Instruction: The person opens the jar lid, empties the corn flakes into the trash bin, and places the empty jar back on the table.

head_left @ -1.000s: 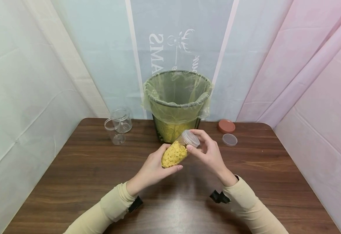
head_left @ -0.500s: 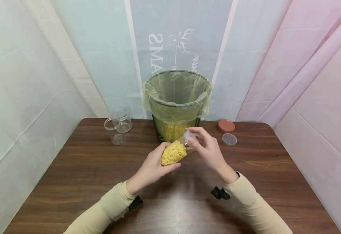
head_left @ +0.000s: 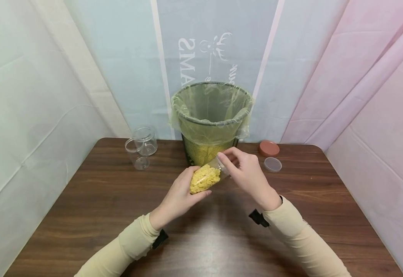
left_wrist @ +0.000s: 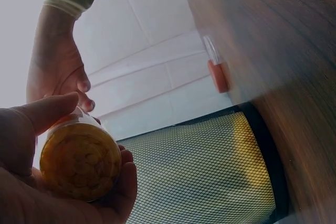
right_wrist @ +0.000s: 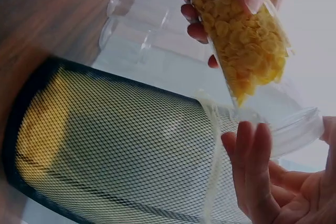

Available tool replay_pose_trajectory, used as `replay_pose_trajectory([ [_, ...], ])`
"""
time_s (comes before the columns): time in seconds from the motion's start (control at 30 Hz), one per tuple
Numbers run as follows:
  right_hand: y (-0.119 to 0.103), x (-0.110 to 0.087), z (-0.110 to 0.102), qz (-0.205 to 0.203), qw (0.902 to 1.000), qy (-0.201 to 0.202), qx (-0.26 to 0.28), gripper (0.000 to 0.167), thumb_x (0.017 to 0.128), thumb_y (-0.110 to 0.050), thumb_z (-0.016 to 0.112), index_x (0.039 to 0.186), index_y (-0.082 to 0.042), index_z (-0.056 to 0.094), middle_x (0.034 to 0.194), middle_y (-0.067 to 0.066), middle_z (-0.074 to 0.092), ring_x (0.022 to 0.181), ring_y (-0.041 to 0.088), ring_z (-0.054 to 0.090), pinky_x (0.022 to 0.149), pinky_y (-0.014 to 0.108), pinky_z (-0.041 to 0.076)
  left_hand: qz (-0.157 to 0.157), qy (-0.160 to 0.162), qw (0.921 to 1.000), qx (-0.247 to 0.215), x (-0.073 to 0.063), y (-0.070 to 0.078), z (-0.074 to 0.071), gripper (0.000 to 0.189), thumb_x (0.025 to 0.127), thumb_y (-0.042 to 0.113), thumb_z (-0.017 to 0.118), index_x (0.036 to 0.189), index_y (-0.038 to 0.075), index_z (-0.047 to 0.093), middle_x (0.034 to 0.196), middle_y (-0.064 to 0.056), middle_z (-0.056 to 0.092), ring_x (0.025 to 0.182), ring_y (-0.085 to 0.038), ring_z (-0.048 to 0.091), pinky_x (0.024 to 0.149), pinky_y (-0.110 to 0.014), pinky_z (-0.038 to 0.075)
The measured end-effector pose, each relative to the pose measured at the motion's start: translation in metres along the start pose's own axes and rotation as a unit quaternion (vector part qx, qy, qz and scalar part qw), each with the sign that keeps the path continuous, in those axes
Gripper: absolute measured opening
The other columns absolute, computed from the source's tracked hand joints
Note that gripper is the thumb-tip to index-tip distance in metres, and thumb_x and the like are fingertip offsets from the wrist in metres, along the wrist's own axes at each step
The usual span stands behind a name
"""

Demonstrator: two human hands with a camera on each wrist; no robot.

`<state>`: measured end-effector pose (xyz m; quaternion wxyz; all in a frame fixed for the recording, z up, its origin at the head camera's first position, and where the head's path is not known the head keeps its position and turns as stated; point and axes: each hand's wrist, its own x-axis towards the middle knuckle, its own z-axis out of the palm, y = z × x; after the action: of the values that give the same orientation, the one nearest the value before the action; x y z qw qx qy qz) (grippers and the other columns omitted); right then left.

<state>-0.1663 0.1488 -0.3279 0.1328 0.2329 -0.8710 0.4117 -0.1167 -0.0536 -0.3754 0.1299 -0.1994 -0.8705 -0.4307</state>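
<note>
My left hand [head_left: 175, 200] grips a clear plastic jar [head_left: 204, 180] round its lower part. Yellow flakes, like cornflakes, fill much of it, and the jar tilts with its mouth up toward the right. In the left wrist view the round base of the jar [left_wrist: 80, 162] faces the camera. My right hand [head_left: 249, 175] is at the mouth end, its thumb and fingers on a clear lid [right_wrist: 298, 131]. That lid is mostly hidden behind the hand in the head view; the right wrist view shows it between thumb and fingers, at the jar's end.
Behind the hands stands a mesh bin [head_left: 205, 152] with a pale green liner, yellow showing low inside. Two clear lidless jars [head_left: 141, 162] stand at the back left of the wooden table [head_left: 118, 219]. A red-brown lid [head_left: 269, 148] and a clear disc lid [head_left: 273, 164] lie at the back right.
My right thumb and fingers have shifted round the lid, the thumb going up and left, and the hand now covers most of it. The left hand keeps its grip, nearly still.
</note>
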Motion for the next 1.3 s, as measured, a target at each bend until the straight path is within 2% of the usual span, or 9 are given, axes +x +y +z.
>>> replay_pose_trajectory([
  [0.1, -0.003, 0.001, 0.001, -0.013, 0.9994, 0.008, -0.032, 0.029, 0.096, -0.041, 0.051, 0.096, -0.018, 0.067, 0.072, -0.007, 0.065, 0.058, 0.004, 0.056, 0.054, 0.024, 0.046, 0.003, -0.002, 1.0, 0.007, 0.0, 0.0, 0.001, 0.058, 0.074, 0.023, 0.08, 0.122, 0.008, 0.051, 0.105, -0.002, 0.057, 0.091, -0.013, 0.053, 0.078, -0.033, 0.047],
  [0.2, -0.003, 0.001, 0.004, -0.05, 0.9963, 0.032, -0.062, 0.026, 0.096, -0.034, 0.051, 0.091, -0.015, 0.068, 0.066, -0.006, 0.061, 0.053, 0.004, 0.049, 0.052, 0.023, 0.042, 0.003, -0.008, 0.9998, 0.016, 0.001, -0.001, 0.002, 0.058, 0.074, 0.021, 0.079, 0.122, 0.007, 0.051, 0.105, -0.003, 0.057, 0.091, -0.014, 0.053, 0.078, -0.033, 0.047],
  [0.37, 0.003, 0.001, 0.009, -0.124, 0.9851, 0.076, -0.091, 0.021, 0.092, -0.023, 0.054, 0.085, -0.011, 0.07, 0.062, -0.006, 0.058, 0.051, 0.004, 0.045, 0.05, 0.021, 0.04, 0.001, -0.014, 0.9993, 0.035, 0.002, -0.002, 0.004, 0.055, 0.072, 0.018, 0.078, 0.118, 0.007, 0.052, 0.099, -0.003, 0.058, 0.087, -0.014, 0.054, 0.074, -0.031, 0.047],
  [0.5, 0.006, 0.0, 0.01, -0.168, 0.976, 0.105, -0.09, 0.02, 0.088, -0.02, 0.056, 0.083, -0.009, 0.072, 0.06, -0.005, 0.058, 0.05, 0.003, 0.044, 0.048, 0.02, 0.04, 0.012, -0.013, 0.9987, 0.048, 0.003, -0.003, 0.005, 0.053, 0.068, 0.018, 0.078, 0.114, 0.007, 0.054, 0.094, -0.001, 0.059, 0.084, -0.014, 0.054, 0.072, -0.031, 0.047],
  [0.7, 0.008, 0.0, 0.009, -0.182, 0.9725, 0.124, -0.075, 0.021, 0.087, -0.02, 0.056, 0.082, -0.01, 0.073, 0.057, -0.006, 0.058, 0.048, 0.001, 0.042, 0.045, 0.017, 0.037, 0.028, -0.013, 0.998, 0.055, 0.006, -0.004, 0.005, 0.051, 0.067, 0.018, 0.078, 0.111, 0.008, 0.055, 0.089, 0.0, 0.059, 0.08, -0.014, 0.053, 0.069, -0.029, 0.046],
  [1.0, 0.012, 0.0, 0.01, -0.216, 0.9639, 0.138, -0.072, 0.02, 0.086, -0.018, 0.054, 0.071, -0.014, 0.066, 0.05, -0.009, 0.047, 0.045, 0.0, 0.037, 0.042, 0.016, 0.031, 0.023, -0.039, 0.9979, 0.045, 0.009, -0.002, 0.0, 0.046, 0.066, 0.018, 0.078, 0.106, 0.011, 0.055, 0.084, 0.003, 0.057, 0.075, -0.013, 0.053, 0.065, -0.025, 0.045],
  [1.17, 0.015, 0.0, 0.009, -0.229, 0.9601, 0.14, -0.079, 0.021, 0.086, -0.019, 0.051, 0.07, -0.015, 0.064, 0.05, -0.009, 0.046, 0.045, -0.001, 0.038, 0.041, 0.017, 0.032, 0.025, -0.053, 0.9975, 0.038, 0.01, -0.001, -0.002, 0.045, 0.067, 0.017, 0.078, 0.105, 0.011, 0.055, 0.082, 0.003, 0.057, 0.073, -0.012, 0.053, 0.063, -0.024, 0.045],
  [1.3, 0.017, 0.0, 0.009, -0.264, 0.9484, 0.155, -0.083, 0.023, 0.087, -0.019, 0.048, 0.072, -0.013, 0.065, 0.05, -0.008, 0.045, 0.045, -0.001, 0.036, 0.041, 0.017, 0.031, 0.011, -0.088, 0.996, 0.005, 0.011, 0.0, -0.003, 0.043, 0.069, 0.018, 0.078, 0.105, 0.012, 0.055, 0.08, 0.004, 0.058, 0.069, -0.01, 0.054, 0.06, -0.022, 0.046],
])
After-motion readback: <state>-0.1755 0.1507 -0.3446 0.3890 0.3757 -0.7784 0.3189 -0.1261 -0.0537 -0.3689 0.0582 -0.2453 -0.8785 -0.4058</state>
